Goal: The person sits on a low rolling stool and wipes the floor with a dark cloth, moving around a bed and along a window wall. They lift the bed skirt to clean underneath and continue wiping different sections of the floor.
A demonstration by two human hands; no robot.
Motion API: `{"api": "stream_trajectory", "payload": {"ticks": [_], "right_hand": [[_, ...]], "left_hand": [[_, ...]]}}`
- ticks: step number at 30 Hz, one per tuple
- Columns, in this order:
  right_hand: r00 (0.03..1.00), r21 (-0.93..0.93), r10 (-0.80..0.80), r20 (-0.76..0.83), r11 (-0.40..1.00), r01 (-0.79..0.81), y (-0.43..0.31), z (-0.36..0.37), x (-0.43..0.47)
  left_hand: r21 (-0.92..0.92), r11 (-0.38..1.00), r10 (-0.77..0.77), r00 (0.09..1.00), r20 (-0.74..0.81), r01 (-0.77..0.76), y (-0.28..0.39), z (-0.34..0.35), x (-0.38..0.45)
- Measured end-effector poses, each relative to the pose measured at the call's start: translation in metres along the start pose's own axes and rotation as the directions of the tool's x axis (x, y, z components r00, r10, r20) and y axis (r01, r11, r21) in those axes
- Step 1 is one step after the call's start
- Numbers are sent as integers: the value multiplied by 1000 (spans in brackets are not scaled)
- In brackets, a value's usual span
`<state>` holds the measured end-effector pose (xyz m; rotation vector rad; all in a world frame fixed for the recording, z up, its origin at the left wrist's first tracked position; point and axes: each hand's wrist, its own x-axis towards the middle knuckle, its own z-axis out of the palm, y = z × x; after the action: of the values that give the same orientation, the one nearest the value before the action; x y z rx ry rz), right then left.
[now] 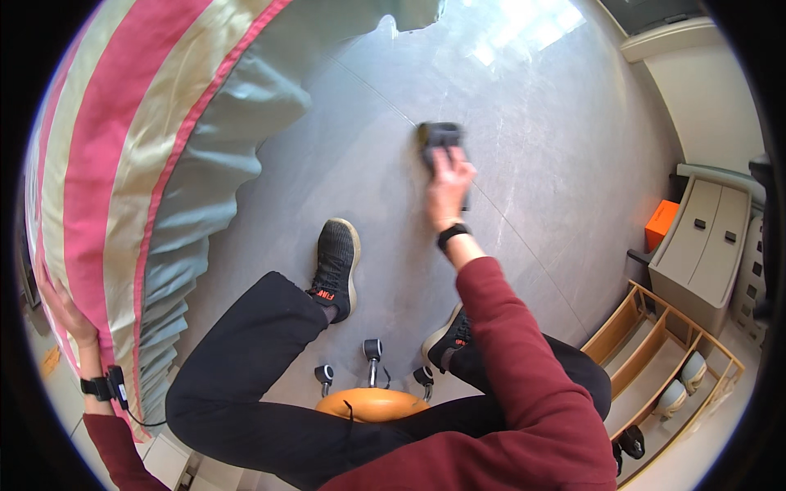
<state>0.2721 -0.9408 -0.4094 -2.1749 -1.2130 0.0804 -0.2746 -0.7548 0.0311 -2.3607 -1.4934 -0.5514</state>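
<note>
My right hand reaches down over the grey tiled floor and grips a dark grey object. Motion blurs that object, and my fingers and wrist hide part of it, so its kind cannot be told. It is low, at or just above the floor. Far to the left, my left hand lies with its fingers extended against a pink and cream striped bedspread. The left hand holds nothing. Below the stripes hangs a gathered pale green ruffle.
Between my legs shows an orange stool seat with casters. My feet wear dark sneakers. To the right stand a wooden shoe rack with several shoes, a beige cabinet and an orange box.
</note>
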Motion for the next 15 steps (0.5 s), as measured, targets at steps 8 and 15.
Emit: {"api": "stream_trajectory", "payload": {"ticks": [8, 15], "right_hand": [[871, 440, -187, 455, 897, -37, -154, 55, -66], [947, 418, -267, 178, 892, 173, -36, -32, 11]], "left_hand": [[54, 976, 217, 966, -143, -211, -21, 26, 3], [61, 966, 256, 929, -267, -249, -26, 68, 8]]}}
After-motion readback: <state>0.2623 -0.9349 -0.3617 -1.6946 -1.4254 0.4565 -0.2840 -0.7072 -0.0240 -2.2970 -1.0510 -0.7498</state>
